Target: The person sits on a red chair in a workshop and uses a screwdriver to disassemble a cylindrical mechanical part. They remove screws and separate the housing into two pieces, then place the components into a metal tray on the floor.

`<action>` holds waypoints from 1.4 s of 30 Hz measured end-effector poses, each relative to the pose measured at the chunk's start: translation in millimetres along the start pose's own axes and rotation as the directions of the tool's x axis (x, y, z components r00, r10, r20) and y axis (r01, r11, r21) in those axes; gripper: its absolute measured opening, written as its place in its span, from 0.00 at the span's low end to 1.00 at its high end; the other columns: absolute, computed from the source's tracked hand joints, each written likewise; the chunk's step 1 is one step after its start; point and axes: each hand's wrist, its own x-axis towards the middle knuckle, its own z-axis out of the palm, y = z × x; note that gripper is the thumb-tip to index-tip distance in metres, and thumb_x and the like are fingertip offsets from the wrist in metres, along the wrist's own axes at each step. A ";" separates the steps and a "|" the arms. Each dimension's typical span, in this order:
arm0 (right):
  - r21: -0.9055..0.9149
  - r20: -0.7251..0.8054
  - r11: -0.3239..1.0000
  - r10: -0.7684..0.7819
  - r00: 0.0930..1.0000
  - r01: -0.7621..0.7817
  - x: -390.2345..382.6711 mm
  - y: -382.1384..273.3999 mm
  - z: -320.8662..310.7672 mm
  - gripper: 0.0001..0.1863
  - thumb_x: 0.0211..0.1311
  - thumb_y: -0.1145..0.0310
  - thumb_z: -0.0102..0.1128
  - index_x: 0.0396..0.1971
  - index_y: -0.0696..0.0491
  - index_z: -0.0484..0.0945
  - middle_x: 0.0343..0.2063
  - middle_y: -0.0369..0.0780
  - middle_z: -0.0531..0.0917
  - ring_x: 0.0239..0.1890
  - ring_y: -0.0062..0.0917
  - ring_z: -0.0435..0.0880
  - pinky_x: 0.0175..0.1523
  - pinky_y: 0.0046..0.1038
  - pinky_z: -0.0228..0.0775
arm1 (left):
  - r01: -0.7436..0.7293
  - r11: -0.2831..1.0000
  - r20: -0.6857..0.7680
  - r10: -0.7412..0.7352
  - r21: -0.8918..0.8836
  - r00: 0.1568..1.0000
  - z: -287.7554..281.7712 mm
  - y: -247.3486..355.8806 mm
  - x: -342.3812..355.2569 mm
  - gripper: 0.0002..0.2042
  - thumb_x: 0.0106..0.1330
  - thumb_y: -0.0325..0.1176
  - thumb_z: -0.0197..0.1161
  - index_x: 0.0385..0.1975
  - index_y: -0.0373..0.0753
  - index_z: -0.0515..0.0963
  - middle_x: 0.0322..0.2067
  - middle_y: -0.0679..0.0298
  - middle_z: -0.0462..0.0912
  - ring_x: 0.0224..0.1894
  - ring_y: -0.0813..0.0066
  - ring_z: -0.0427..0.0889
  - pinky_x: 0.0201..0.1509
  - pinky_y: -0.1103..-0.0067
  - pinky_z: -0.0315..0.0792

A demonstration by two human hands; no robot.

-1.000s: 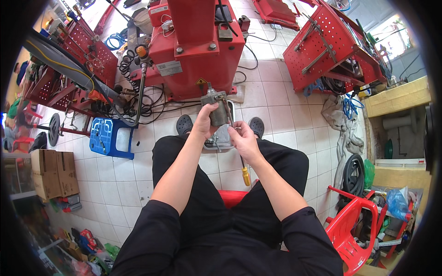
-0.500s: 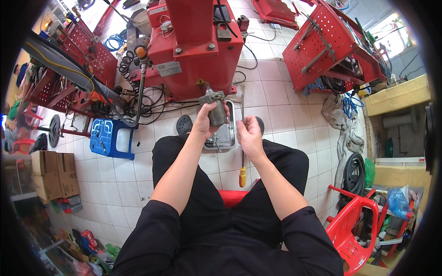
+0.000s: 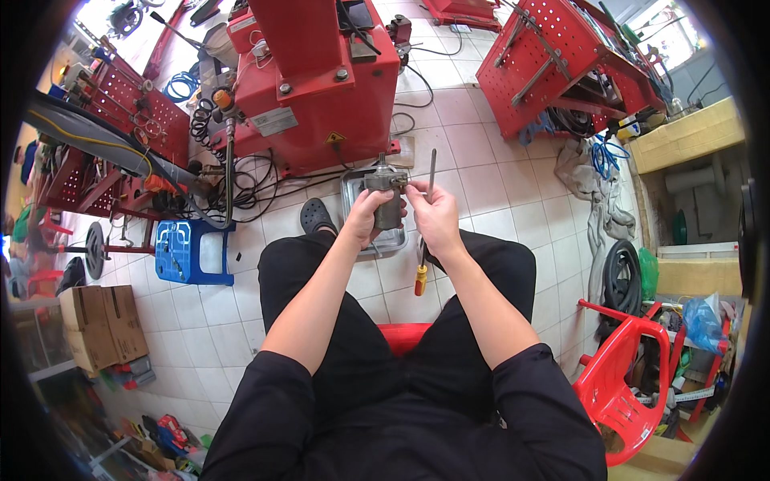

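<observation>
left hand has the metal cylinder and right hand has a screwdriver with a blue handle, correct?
In the head view, the screwdriver has a yellow handle, not blue. The left hand does hold the metal cylinder, and the right hand the screwdriver.

Count at your position: you have two hands (image 3: pixel 435 220), one metal cylinder (image 3: pixel 387 216), one yellow-handled screwdriver (image 3: pixel 421 280) and one metal tray (image 3: pixel 395 240). You also show two black sleeves (image 3: pixel 269 409), one visible clog (image 3: pixel 316 215), one blue stool (image 3: pixel 178 250) and one warning triangle (image 3: pixel 334 138).

white tiled floor (image 3: pixel 489 192) | blue stool (image 3: pixel 175 255), left | red chair (image 3: pixel 630 393), right | bright opening (image 3: pixel 662 36)
</observation>
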 end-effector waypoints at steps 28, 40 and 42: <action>-0.101 0.141 0.980 -0.156 0.978 0.171 -9.9 -23.2 15.8 0.15 0.72 0.63 0.39 0.49 0.56 0.67 0.17 0.30 0.69 0.20 0.11 0.64 0.25 0.16 0.58 | -0.117 0.850 -0.155 0.042 -0.513 0.987 -12.8 30.0 1.2 0.20 0.51 0.50 0.59 0.39 0.44 0.74 0.29 0.66 0.77 0.32 0.71 0.77 0.35 0.73 0.71; -0.438 0.194 0.893 -0.017 0.981 0.102 -0.1 31.7 21.2 0.10 0.68 0.67 0.43 0.36 0.59 0.67 0.25 0.49 0.76 0.29 0.36 0.77 0.36 0.34 0.67 | -0.188 0.885 -0.204 0.108 -0.427 0.973 -15.1 33.1 -1.7 0.20 0.52 0.48 0.58 0.40 0.43 0.75 0.30 0.64 0.78 0.32 0.71 0.78 0.37 0.75 0.72; -0.419 0.205 0.898 -0.050 0.977 0.134 2.8 38.2 20.0 0.09 0.69 0.67 0.42 0.34 0.58 0.66 0.20 0.38 0.71 0.23 0.22 0.69 0.29 0.25 0.61 | -0.189 0.886 -0.191 0.116 -0.423 0.975 -15.0 34.1 -1.4 0.19 0.53 0.48 0.57 0.40 0.43 0.75 0.30 0.64 0.79 0.33 0.71 0.79 0.37 0.75 0.72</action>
